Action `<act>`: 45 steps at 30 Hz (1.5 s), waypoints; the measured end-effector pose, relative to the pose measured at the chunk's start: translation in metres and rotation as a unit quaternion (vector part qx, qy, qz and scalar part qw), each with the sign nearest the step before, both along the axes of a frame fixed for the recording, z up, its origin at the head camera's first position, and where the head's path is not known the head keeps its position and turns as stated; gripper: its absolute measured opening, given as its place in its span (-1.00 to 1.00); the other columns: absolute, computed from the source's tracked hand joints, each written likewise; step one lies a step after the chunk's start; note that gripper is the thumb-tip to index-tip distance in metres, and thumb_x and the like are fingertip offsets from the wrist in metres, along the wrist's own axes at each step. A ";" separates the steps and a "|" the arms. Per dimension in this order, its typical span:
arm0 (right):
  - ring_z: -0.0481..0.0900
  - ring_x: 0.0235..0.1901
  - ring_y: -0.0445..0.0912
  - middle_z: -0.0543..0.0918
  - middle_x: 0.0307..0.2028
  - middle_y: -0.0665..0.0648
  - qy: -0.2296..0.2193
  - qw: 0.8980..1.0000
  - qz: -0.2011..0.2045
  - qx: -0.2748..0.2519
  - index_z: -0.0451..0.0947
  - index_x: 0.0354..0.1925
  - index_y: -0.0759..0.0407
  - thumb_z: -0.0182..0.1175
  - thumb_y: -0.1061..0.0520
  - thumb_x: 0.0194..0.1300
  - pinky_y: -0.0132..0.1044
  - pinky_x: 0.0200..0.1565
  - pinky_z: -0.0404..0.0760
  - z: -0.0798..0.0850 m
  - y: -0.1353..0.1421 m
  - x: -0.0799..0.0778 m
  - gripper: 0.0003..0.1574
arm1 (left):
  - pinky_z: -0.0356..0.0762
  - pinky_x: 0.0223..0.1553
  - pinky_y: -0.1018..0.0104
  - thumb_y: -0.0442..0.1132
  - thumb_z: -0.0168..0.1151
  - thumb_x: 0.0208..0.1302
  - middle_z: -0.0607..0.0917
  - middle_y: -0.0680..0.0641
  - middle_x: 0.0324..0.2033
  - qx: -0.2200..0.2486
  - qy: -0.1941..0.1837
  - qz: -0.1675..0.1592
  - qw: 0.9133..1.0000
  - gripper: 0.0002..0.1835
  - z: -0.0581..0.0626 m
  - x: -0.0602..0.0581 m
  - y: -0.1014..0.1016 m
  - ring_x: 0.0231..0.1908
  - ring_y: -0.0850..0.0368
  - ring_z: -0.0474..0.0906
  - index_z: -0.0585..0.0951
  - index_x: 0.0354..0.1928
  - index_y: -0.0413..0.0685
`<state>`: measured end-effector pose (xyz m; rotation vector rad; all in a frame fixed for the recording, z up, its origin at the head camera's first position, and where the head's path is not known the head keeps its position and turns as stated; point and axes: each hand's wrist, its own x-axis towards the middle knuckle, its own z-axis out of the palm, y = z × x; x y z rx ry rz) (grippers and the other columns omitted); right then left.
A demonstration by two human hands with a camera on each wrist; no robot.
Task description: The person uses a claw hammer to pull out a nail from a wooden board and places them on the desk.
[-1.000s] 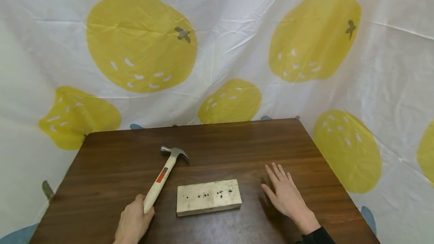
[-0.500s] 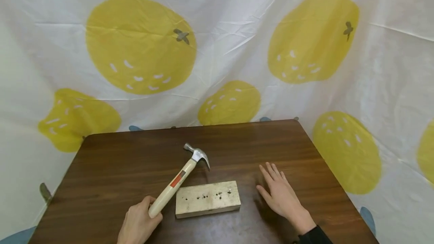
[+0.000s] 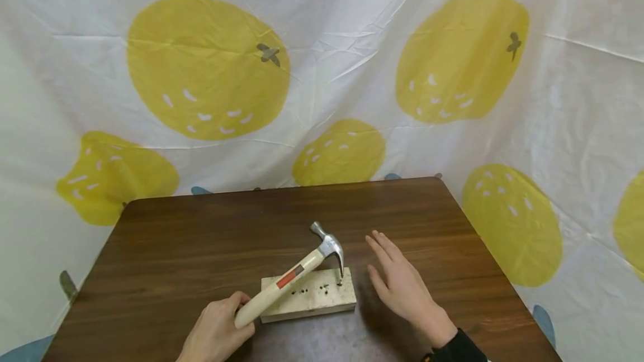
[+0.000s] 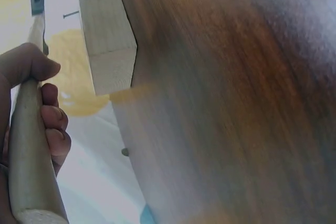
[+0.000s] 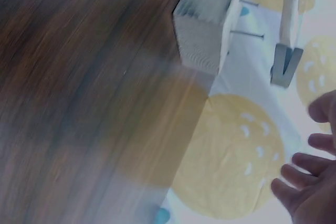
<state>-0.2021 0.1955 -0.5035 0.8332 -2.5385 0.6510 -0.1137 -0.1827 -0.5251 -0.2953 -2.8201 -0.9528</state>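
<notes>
Head view high, facing down; wrist views low, close; all share wood block (image 3: 308, 297).

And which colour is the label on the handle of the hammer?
Red with a dark end, on the hammer's pale wooden handle; the head view shows it best.

Makeshift recording booth: lemon-print sheet (image 3: 322, 71) behind wooden table (image 3: 201, 228).

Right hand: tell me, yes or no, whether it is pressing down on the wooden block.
No. In the head view the right hand hovers open beside the wooden block, with bare table showing between them.
</notes>
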 end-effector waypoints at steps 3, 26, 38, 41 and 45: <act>0.34 0.40 0.15 0.39 0.42 0.25 0.038 0.999 0.035 -0.012 0.40 0.40 0.31 0.22 0.25 0.39 0.09 0.26 0.48 0.002 -0.006 0.001 -0.35 | 0.42 -0.55 0.41 -0.44 0.45 -0.14 0.61 0.21 -0.54 0.008 0.020 -0.037 0.999 -0.64 -0.002 0.001 0.001 -0.60 0.40 0.34 0.65 -0.21 -0.05; 0.46 0.22 0.14 0.55 0.14 0.20 0.068 0.986 0.087 0.129 0.56 0.26 0.14 0.41 0.17 0.26 0.11 0.14 0.53 -0.002 -0.040 0.014 -0.40 | 0.35 -0.57 0.45 -0.35 0.46 -0.18 0.61 0.18 -0.53 -0.006 0.069 -0.096 0.993 -0.63 0.001 0.003 0.021 -0.58 0.42 0.31 0.66 -0.20 -0.06; 0.47 0.16 0.07 0.56 0.09 0.13 0.112 0.980 0.058 0.151 0.60 0.21 0.06 0.52 0.26 0.12 0.22 0.12 0.49 -0.010 -0.052 0.019 -0.33 | 0.36 -0.55 0.49 -0.34 0.48 -0.21 0.59 0.27 -0.51 -0.022 0.111 -0.101 0.988 -0.61 0.003 0.003 0.029 -0.55 0.44 0.33 0.67 -0.21 0.02; 0.49 0.12 0.05 0.58 0.05 0.11 0.120 0.979 0.058 0.152 0.62 0.16 0.03 0.56 0.28 0.08 0.22 0.11 0.50 -0.012 -0.052 0.019 -0.34 | 0.35 -0.56 0.51 -0.35 0.48 -0.21 0.59 0.27 -0.51 -0.021 0.115 -0.107 0.987 -0.62 0.003 0.003 0.031 -0.56 0.45 0.33 0.67 -0.22 0.02; 0.51 0.10 0.05 0.58 0.01 0.10 0.125 0.979 0.060 0.150 0.65 0.10 0.03 0.56 0.32 0.07 0.23 0.12 0.51 -0.015 -0.051 0.020 -0.38 | 0.32 -0.57 0.54 -0.34 0.49 -0.22 0.57 0.28 -0.52 -0.024 0.123 -0.110 0.986 -0.62 0.003 0.004 0.031 -0.57 0.46 0.31 0.67 -0.23 0.02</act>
